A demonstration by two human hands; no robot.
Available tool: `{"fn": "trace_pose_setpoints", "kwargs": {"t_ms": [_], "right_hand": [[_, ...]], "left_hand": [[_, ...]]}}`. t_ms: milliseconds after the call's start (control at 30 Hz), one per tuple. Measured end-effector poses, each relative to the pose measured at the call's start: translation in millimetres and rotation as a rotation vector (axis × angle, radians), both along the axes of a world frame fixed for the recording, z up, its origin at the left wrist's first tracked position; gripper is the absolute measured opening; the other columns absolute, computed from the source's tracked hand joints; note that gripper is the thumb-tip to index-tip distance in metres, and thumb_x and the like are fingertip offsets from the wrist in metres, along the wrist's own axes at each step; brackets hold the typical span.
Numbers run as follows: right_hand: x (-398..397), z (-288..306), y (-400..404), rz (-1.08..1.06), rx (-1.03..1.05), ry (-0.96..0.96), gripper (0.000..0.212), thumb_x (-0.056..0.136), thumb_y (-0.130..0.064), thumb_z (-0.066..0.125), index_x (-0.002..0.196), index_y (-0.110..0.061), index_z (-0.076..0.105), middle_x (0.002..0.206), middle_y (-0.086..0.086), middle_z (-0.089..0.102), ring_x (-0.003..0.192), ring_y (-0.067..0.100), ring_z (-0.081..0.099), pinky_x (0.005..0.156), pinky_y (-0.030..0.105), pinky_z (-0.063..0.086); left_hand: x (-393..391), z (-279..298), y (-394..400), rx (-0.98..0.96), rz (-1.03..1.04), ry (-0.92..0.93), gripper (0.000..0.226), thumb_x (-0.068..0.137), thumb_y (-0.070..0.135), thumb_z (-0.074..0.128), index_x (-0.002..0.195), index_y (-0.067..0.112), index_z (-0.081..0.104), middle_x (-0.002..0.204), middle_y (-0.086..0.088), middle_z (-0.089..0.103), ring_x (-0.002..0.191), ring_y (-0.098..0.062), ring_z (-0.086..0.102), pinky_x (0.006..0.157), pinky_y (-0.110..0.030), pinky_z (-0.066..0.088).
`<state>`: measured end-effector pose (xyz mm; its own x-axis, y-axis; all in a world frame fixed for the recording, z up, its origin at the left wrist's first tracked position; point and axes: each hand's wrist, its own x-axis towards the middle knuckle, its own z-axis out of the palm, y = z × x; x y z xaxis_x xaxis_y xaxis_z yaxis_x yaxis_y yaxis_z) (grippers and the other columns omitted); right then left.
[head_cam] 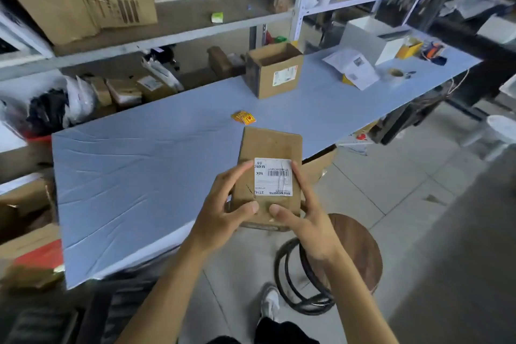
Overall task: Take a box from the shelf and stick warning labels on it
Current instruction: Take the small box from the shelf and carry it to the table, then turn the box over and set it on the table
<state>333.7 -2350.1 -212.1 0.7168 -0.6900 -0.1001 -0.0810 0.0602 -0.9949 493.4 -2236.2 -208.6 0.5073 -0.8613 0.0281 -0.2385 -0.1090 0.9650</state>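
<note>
Both hands, left [223, 213] and right [307, 220], grip a box [272, 148] above the blue table [139, 170]; labels [243, 117] lie there, shelves [195, 33] behind.

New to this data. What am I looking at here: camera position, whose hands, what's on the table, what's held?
There is one picture, from a wide-angle camera worn on a person's head, looking forward and down. No robot: the left hand and right hand are the person's own. Together they hold a flat cardboard box with a white shipping label on top. On the blue table lie a small stack of orange warning labels, an open carton and papers. Shelves stand behind; a wooden stool stands below.
</note>
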Motion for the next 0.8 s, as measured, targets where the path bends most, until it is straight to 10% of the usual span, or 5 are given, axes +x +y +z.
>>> {"fn": "trace_pose_setpoints", "kwargs": {"t_ms": [300, 800], "right_hand": [[95, -5, -118, 0.198, -0.006, 0.065, 0.083, 0.076, -0.023, 0.077, 0.139, -0.06, 0.037, 0.142, -0.007, 0.058, 0.122, 0.016, 0.06, 0.094, 0.031, 0.057], [255, -21, -239, 0.292, -0.066, 0.174, 0.083, 0.083, -0.015, 0.076, 0.144, -0.053, 0.034, 0.145, -0.013, 0.052, 0.123, 0.007, 0.056, 0.086, 0.014, 0.052]], "left_hand": [[59, -4, -87, 0.052, 0.232, 0.047, 0.071, 0.076, 0.022, 0.061, 0.139, 0.049, 0.042, 0.14, 0.017, 0.045, 0.13, 0.007, 0.045, 0.093, -0.003, 0.043], [202, -31, -200, 0.087, 0.344, 0.111, 0.071, 0.078, 0.019, 0.059, 0.133, 0.06, 0.039, 0.142, 0.017, 0.044, 0.134, 0.001, 0.043, 0.107, -0.026, 0.045]]}}
